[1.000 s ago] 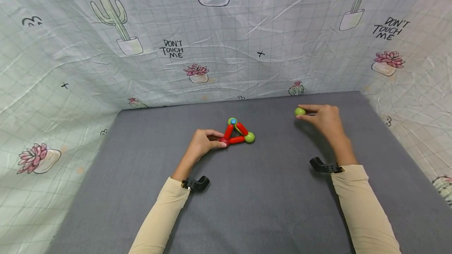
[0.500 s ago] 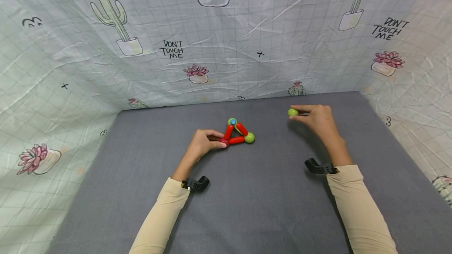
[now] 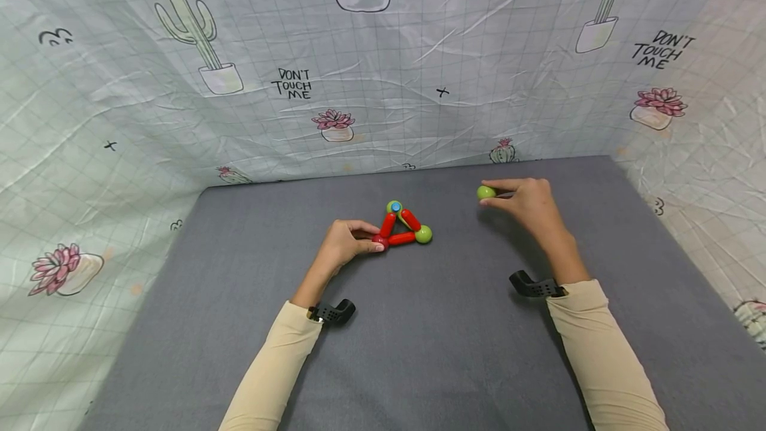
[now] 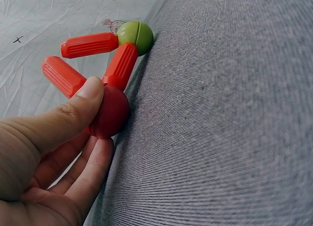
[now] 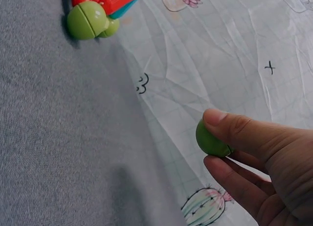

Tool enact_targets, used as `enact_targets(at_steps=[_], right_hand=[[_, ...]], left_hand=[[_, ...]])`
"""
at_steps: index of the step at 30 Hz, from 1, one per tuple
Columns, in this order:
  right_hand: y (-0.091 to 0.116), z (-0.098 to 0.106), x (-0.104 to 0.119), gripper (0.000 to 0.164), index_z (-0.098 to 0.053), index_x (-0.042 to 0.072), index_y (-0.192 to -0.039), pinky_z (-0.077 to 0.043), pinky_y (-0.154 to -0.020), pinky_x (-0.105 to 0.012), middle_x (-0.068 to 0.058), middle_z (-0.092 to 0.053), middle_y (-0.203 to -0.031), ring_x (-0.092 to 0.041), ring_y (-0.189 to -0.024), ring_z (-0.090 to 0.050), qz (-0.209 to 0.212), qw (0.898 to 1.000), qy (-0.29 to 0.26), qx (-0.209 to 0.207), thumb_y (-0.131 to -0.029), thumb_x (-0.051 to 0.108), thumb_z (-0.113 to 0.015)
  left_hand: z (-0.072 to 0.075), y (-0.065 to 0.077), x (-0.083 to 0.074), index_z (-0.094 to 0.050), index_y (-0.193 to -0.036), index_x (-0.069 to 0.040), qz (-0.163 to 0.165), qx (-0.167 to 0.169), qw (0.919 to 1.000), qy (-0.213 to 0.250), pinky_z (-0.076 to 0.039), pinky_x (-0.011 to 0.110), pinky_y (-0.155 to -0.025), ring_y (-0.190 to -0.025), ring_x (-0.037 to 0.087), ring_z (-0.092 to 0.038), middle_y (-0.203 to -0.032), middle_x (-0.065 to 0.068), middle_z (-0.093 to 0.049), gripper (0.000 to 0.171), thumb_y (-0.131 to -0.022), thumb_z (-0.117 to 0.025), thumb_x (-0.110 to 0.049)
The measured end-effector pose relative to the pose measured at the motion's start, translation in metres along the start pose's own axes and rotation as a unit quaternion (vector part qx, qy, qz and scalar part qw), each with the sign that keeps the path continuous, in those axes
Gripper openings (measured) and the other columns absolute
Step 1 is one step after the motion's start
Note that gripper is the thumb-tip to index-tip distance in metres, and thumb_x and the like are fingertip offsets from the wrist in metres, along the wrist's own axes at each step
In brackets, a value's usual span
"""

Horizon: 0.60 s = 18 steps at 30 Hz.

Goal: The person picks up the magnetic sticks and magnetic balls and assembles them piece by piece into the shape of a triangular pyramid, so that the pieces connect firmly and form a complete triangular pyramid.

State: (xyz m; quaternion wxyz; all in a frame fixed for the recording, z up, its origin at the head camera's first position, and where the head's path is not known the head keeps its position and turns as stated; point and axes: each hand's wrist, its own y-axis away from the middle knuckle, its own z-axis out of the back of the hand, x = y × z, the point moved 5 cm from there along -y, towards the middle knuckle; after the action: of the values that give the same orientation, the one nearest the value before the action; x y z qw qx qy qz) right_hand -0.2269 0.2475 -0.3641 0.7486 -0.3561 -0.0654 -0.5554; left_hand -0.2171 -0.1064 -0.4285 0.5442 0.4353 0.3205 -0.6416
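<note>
My left hand (image 3: pixel 342 243) pinches a dark red ball (image 4: pixel 115 111) between thumb and fingers. The ball is one corner of a small toy of red rods (image 4: pixel 121 67) and balls on the table. A green ball (image 3: pixel 423 234) forms the right corner, and two more rods slant up from the two front balls in the left wrist view. At the far corner sits a green piece with a blue piece (image 3: pixel 395 206) on top. To the right, my right hand (image 3: pixel 531 208) pinches a loose green ball (image 5: pixel 208 139) above the table, apart from the toy.
A dark grey cloth covers the table (image 3: pixel 443 338). Behind it and at both sides hangs a pale curtain (image 3: pixel 395 38) printed with cacti and writing. Each wrist carries a black camera mount (image 3: pixel 535 285).
My right hand has moved a little to the left with the loose green ball, closer to the toy. The left hand and the toy have stayed in place.
</note>
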Motion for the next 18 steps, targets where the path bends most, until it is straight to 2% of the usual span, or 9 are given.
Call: enact_targets(at_steps=[5,8,18], right_hand=[[-0.001,0.000,0.007,0.038,-0.080,0.010,-0.110,-0.031,-0.045,-0.022,-0.014,-0.077,-0.088,-0.023,-0.067,-0.072,0.010,1.000,-0.007,0.000,-0.075,0.020,-0.091],[-0.002,0.000,0.011,0.038,-0.080,0.009,-0.111,-0.032,-0.044,-0.020,-0.014,-0.077,-0.088,-0.030,-0.074,-0.075,0.016,1.000,-0.015,0.002,-0.075,0.019,-0.090],[-0.003,-0.002,0.022,0.038,-0.080,0.011,-0.111,-0.028,-0.044,-0.018,-0.013,-0.078,-0.088,-0.029,-0.072,-0.074,0.025,0.999,-0.026,0.001,-0.075,0.022,-0.090]], left_hand=[[0.000,0.000,0.000,-0.080,-0.101,-0.004,0.000,0.000,1.0000,0.000,-0.055,0.026,-0.074,-0.086,0.016,-0.072,-0.095,0.010,-0.078,0.031,-0.072,-0.092,-0.006],[0.000,0.000,0.000,-0.080,-0.101,-0.003,-0.003,0.000,1.0000,0.001,-0.055,0.026,-0.074,-0.086,0.016,-0.072,-0.095,0.011,-0.078,0.031,-0.072,-0.092,-0.006],[0.000,0.001,-0.001,-0.080,-0.101,-0.003,-0.004,0.000,1.0000,-0.001,-0.055,0.026,-0.074,-0.087,0.017,-0.072,-0.096,0.011,-0.078,0.032,-0.072,-0.092,-0.006]])
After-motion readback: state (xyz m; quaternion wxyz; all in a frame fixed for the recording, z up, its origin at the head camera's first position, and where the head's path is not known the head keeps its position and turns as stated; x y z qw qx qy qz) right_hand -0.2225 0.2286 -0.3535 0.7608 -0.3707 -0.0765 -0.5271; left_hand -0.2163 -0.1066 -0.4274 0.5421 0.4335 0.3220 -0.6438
